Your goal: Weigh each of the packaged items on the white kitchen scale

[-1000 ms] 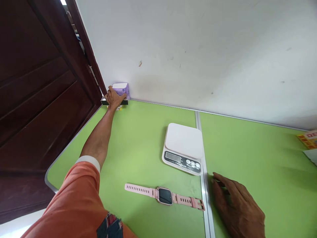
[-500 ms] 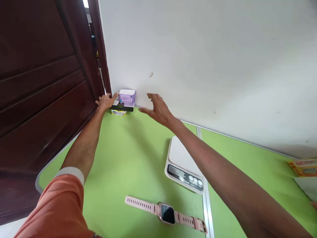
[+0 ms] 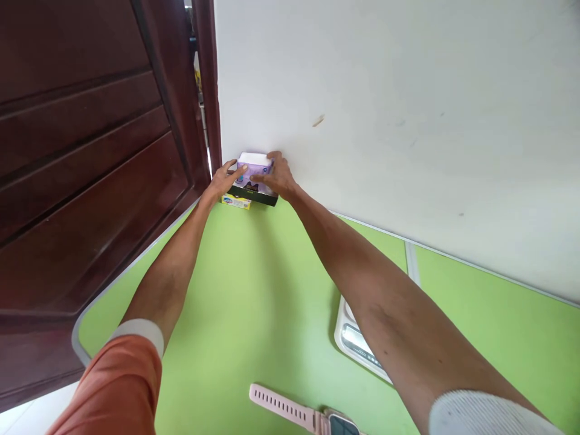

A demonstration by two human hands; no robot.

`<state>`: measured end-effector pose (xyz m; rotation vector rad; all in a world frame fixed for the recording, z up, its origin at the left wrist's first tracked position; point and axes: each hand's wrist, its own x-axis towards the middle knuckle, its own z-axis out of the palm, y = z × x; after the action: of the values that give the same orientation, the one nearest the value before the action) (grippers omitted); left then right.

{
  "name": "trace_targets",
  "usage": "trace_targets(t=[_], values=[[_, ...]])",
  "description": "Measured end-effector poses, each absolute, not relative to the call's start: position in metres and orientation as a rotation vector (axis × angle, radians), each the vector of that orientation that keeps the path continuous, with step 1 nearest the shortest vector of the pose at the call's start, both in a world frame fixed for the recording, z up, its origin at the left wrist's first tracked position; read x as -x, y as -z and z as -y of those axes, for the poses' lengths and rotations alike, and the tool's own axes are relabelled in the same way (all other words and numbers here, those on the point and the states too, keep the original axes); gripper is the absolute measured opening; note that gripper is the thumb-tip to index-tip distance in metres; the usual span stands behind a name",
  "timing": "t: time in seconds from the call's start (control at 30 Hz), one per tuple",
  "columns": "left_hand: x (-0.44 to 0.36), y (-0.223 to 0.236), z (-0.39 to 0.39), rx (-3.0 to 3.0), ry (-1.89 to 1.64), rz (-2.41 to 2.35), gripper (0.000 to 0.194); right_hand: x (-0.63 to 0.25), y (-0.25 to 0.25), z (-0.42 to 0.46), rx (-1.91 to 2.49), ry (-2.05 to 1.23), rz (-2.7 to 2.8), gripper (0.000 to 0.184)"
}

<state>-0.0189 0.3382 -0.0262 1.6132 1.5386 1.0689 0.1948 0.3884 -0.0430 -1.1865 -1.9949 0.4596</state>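
At the far corner of the green table [image 3: 226, 290], my left hand [image 3: 223, 180] and my right hand [image 3: 281, 176] clasp a purple pack with a white top [image 3: 254, 161] from its two sides. Both thumbs lie across its front. The pack sits on a shallow black-fronted box [image 3: 263, 196], and a yellow-and-white small box [image 3: 236, 202] lies under that. Some fingers are hidden behind the pack. Whether it is lifted off the box, I cannot tell.
A white digital scale [image 3: 344, 335] is partly covered by my right forearm. Near the front lies a pink-strapped smartwatch [image 3: 285, 406], cut off by the picture's lower edge. A dark red wooden door [image 3: 86, 157] stands left, a white wall [image 3: 408, 121] behind.
My right hand has moved left onto the purple pack, and my left hand has come from beside the stack onto its left side. The view has shifted a little left.
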Motion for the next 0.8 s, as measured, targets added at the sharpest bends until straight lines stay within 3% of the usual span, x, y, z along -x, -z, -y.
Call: trace_targets(t=[0.13, 0.33, 0.57, 0.8], values=[[0.011, 0.030, -0.346, -1.596, -1.140, -1.467, 0.076, -0.191, 0.039, -0.387, 1.261, -0.738, 1.781, 0.084], [-0.008, 0.028, -0.326, -1.645, -1.136, -1.636, 0.056, -0.205, 0.040, -0.371, 1.199, -0.760, 1.774, 0.076], [-0.027, 0.032, -0.251, -1.589, -1.179, -1.756, 0.064, -0.218, 0.029, -0.293, 1.226, -0.832, 1.788, 0.080], [-0.024, 0.030, -0.152, -1.583, -1.181, -1.777, 0.065, -0.218, 0.023, -0.197, 1.186, -0.850, 1.847, 0.069]])
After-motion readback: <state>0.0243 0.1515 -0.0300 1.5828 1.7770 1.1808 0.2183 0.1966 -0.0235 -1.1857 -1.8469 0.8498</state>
